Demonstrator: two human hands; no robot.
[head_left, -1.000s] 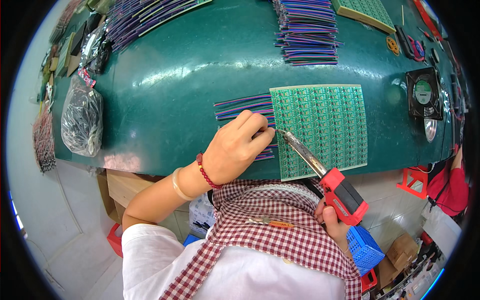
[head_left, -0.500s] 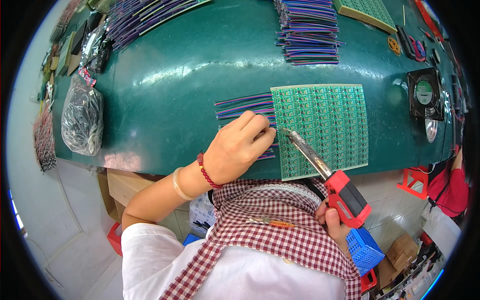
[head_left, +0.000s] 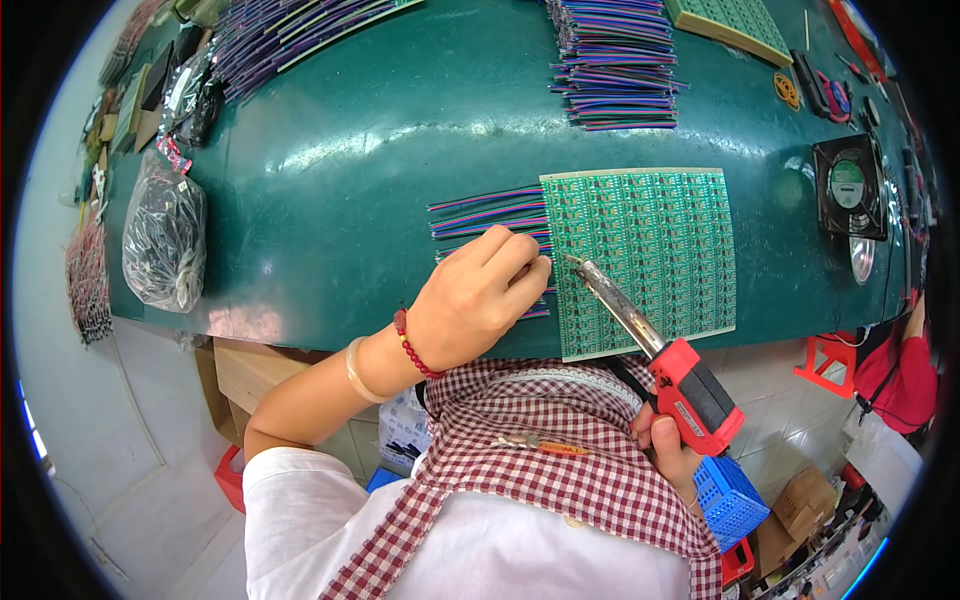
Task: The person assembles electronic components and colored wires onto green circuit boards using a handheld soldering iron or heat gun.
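Note:
A green circuit board panel [head_left: 650,270] lies at the near edge of the table, covered in rows of small identical boards. Coloured wires [head_left: 488,212] stick out from its left edge. My left hand [head_left: 482,285] is pinched at that edge, its fingertips on the wires, though the exact strand is hidden. In my right hand [head_left: 668,445] is a red and black soldering iron [head_left: 695,395], held by the handle. Its metal tip points up and left, at the panel's left column close to my left fingertips.
A stack of wires [head_left: 615,70] lies at the far middle, with another wire pile [head_left: 290,40] far left. More board panels [head_left: 735,25] sit far right. A black fan [head_left: 850,188] stands on the right; a plastic bag [head_left: 165,235] is at left. A blue basket [head_left: 730,502] stands below.
Almost nothing differs. The soldering iron and the panel have shifted very slightly; both hands keep their places.

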